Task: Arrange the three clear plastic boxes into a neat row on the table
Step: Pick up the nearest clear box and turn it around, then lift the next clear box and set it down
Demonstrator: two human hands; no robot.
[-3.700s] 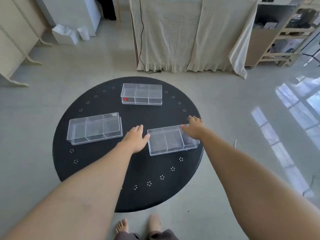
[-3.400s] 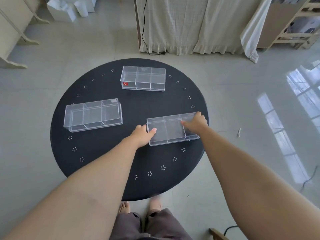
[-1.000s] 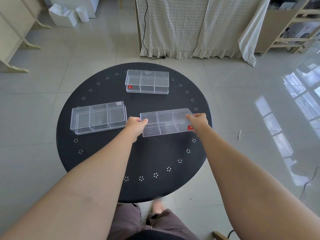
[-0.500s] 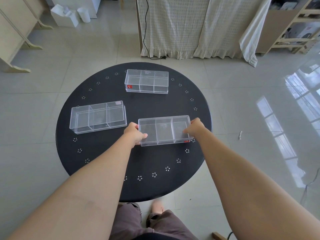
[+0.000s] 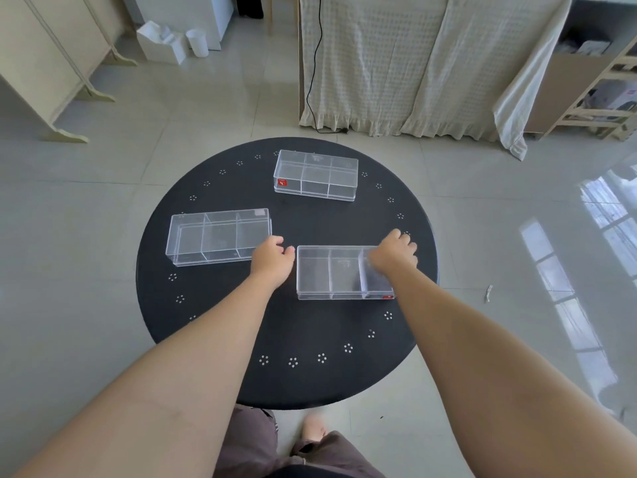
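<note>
Three clear plastic boxes with dividers lie on a round black table (image 5: 310, 339). The far clear box (image 5: 315, 175) has a red sticker and sits near the back. The left clear box (image 5: 217, 236) lies at the left. The near clear box (image 5: 331, 274) rests flat at the right, a little closer to me than the left box. My left hand (image 5: 272, 258) is curled against its far left corner, in the gap between the two boxes. My right hand (image 5: 393, 253) is curled over its far right end and hides that corner.
The table's edge curves close behind my right hand. White dot clusters ring the tabletop. My feet and trousers (image 5: 293, 450) show below the near edge. A draped cloth (image 5: 396, 63) hangs behind the table, and wooden shelves (image 5: 603, 88) stand at the far right.
The near clear box was lifted in both hands, brought toward me and set flat on the table. My hands have shifted from its ends to its far corners.
</note>
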